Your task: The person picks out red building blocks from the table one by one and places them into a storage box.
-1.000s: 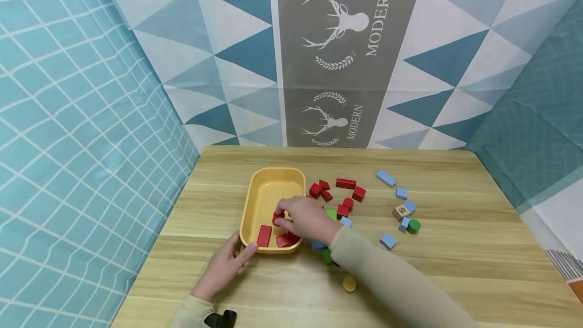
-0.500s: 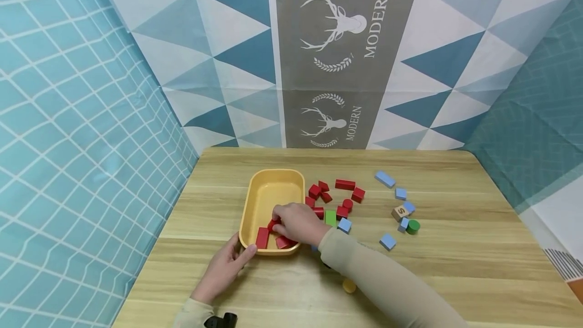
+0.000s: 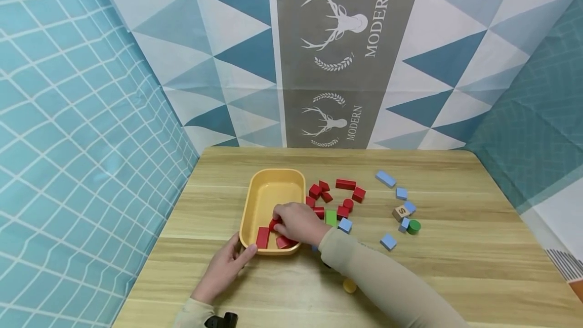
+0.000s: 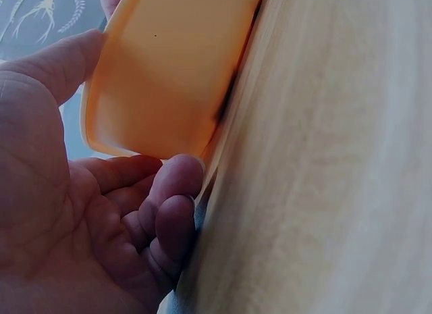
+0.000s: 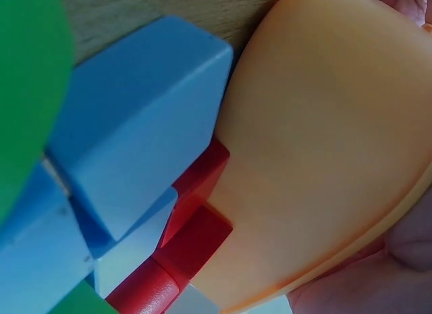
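A yellow plastic tray (image 3: 273, 194) sits on the table. My left hand (image 3: 223, 270) grips its near left corner, the thumb (image 4: 64, 61) at the rim and the other fingers curled against the outside wall. Over the tray's inside is my right hand (image 3: 299, 221), pinching a small red block (image 3: 273, 224) low near the tray floor; the fingers partly hide it. Beside that block lies a flat red rectangular block (image 3: 262, 237). Another red block (image 3: 283, 242) shows under the right hand, partly covered.
Right of the tray, several red blocks (image 3: 345, 184) are scattered, with a green block (image 3: 330, 218) among them. Blue blocks (image 3: 386, 178), a lettered wooden cube (image 3: 401, 212) and a green cylinder (image 3: 413, 227) lie farther right. A yellow round piece (image 3: 349, 285) is near the right sleeve.
My right hand has moved slightly left and down with the red block, bringing it next to the flat red block, and has since stayed nearly still. The left hand keeps its grip.
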The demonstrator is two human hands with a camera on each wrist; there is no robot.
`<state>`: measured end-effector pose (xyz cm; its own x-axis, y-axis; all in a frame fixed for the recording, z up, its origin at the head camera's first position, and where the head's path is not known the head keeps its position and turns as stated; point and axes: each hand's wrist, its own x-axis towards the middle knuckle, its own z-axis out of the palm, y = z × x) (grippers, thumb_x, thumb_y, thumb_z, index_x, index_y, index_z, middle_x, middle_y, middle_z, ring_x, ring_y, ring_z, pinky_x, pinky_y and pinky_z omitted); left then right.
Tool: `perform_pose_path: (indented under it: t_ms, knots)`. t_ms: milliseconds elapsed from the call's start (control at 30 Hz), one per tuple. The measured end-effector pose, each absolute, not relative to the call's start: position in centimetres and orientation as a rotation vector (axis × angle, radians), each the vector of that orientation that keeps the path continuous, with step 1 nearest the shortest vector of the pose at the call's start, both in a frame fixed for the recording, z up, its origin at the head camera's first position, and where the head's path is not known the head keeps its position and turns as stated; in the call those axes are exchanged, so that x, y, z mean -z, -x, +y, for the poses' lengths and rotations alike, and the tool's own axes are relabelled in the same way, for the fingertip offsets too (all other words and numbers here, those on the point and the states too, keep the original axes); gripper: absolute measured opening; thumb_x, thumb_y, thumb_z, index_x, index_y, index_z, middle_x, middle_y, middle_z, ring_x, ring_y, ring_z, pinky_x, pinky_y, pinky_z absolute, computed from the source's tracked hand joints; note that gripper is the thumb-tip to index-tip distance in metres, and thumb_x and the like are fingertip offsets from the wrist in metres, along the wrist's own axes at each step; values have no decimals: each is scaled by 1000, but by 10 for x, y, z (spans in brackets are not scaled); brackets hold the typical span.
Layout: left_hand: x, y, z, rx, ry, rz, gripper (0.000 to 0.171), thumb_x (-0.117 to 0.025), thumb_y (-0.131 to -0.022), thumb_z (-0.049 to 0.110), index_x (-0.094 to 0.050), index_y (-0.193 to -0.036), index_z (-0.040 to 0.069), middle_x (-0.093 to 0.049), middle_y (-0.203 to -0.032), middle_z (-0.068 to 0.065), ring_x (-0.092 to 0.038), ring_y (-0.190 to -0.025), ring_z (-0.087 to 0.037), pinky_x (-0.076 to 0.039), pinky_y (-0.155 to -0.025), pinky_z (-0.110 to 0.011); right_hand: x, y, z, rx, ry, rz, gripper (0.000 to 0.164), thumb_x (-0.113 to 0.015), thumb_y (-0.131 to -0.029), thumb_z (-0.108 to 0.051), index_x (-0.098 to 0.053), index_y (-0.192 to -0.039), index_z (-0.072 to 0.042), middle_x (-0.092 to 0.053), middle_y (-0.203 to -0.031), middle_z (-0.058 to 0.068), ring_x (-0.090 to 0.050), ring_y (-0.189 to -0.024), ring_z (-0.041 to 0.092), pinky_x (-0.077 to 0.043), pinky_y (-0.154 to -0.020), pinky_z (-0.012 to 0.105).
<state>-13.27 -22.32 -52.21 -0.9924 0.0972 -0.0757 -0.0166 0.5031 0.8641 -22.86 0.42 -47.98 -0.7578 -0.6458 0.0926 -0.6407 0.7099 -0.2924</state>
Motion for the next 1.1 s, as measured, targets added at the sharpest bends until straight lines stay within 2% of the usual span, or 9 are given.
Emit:
perform_pose_path:
  t_ms: [233,500,600,667,733,900,1100]
  knots:
    - [522,133,-223,-1503,-64,2630,63,-63,-96,45,-40,-150,22,-58,-79,-5,-51,-54,-16,-45,-47,-27,480,229,2,465,1057,2905,16,-73,-90,-32,-68,-99,-20,-64,-83,-10,-52,-70,6,-52,-70,27]
    - [524,134,-223,-1510,-77,2643,63,-63,-96,45,-41,-150,20,-61,-90,-3,-52,-61,-17,-46,-51,-28,476,227,2,446,1043,2900,15,-75,-88,-34,-69,-95,-22,-61,-81,-12,-50,-71,7,-51,-70,25]
    - [525,133,-224,-1513,-76,2644,63,-64,-95,45,-42,-149,20,-62,-99,-3,-52,-63,-17,-46,-52,-28,469,227,10,545,1102,2909,14,-73,-90,-33,-70,-95,-20,-64,-85,-10,-52,-74,7,-52,-70,26]
    - [525,133,-223,-1516,-73,2642,64,-64,-95,45,-41,-150,19,-62,-106,-4,-52,-65,-17,-47,-53,-28,461,228,20,596,1104,2944,14,-71,-91,-33,-71,-96,-19,-65,-89,-8,-53,-77,8,-52,-70,28]
    - [525,133,-222,-1515,-61,2639,67,-64,-95,46,-40,-151,18,-62,-107,-4,-52,-64,-17,-46,-52,-28,451,233,35,637,1075,2996,14,-70,-92,-32,-72,-96,-19,-66,-91,-7,-54,-77,8,-53,-70,28]
    - [525,134,-223,-1501,-35,2626,69,-63,-95,48,-39,-152,18,-60,-85,-5,-52,-58,-18,-46,-49,-28,445,261,91,652,805,3070,10,-66,-94,-29,-70,-96,-20,-63,-81,-9,-54,-70,9,-51,-65,30]
    - [526,134,-224,-1501,-52,2625,66,-63,-95,46,-40,-151,20,-59,-81,-6,-52,-56,-18,-46,-48,-28,464,292,154,495,484,3140,10,-65,-95,-21,-70,-96,-13,-66,-88,2,-56,-75,19,-53,-71,40]
